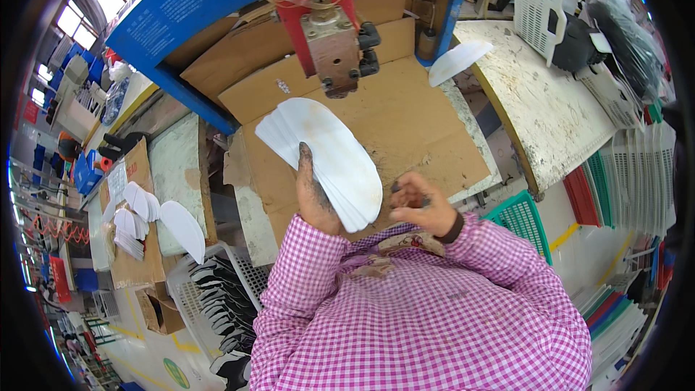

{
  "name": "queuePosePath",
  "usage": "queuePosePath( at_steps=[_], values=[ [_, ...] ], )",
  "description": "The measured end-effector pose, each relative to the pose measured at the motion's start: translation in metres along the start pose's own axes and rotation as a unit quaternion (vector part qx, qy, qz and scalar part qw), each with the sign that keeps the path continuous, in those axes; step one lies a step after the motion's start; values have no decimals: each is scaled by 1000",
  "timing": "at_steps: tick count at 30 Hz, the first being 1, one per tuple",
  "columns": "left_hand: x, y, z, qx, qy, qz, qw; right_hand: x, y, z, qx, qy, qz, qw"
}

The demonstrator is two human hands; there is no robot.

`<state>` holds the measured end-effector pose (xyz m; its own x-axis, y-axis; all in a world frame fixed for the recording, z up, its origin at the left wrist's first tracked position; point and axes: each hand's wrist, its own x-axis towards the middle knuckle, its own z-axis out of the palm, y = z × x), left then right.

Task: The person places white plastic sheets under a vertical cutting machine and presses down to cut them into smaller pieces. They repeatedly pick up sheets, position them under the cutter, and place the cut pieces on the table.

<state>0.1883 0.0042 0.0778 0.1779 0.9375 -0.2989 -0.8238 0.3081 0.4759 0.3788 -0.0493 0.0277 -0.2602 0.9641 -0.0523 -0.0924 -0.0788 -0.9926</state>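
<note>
My left hand (316, 199) grips a fanned stack of white insoles (329, 148) from the left side, its thumb lying over the top piece. The stack tilts above a cardboard-covered worktable (427, 130), with a faint brownish smudge at its upper end. To the right of the stack, my right hand (423, 206) hovers with loosely curled fingers, thumb and forefinger apart; no object shows in it. Both hands have dark stains. Above the insoles hangs the metal head (333, 54) of a blue-framed machine (174, 11).
A single white insole (460, 61) lies at the table's right rear. More white insoles (134, 221) rest on a left-hand table. A crate holds dark shoe-sole-shaped pieces (221, 304). At right stand a green basket (523, 221), a worn side table (539, 101) and stacked crates (637, 177).
</note>
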Motion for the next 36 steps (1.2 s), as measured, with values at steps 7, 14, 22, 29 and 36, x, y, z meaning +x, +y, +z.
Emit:
queuePosePath(
  at_steps=[7,14,22,29,36],
  values=[
    [8,-19,6,-39,-8,38,998,2,-9,19,130,50,39,989],
    [8,-28,12,-45,-32,19,998,5,-14,-29,229,119,80,963],
    [15,-16,-6,-13,-7,-7,1000,39,-29,-202,106,422,-82,897],
    [14,-16,-8,19,45,-2,999,94,-21,-311,6,490,-20,871],
    [7,-10,-10,6,26,-38,999,123,12,-350,-107,528,11,842]
  ],
)
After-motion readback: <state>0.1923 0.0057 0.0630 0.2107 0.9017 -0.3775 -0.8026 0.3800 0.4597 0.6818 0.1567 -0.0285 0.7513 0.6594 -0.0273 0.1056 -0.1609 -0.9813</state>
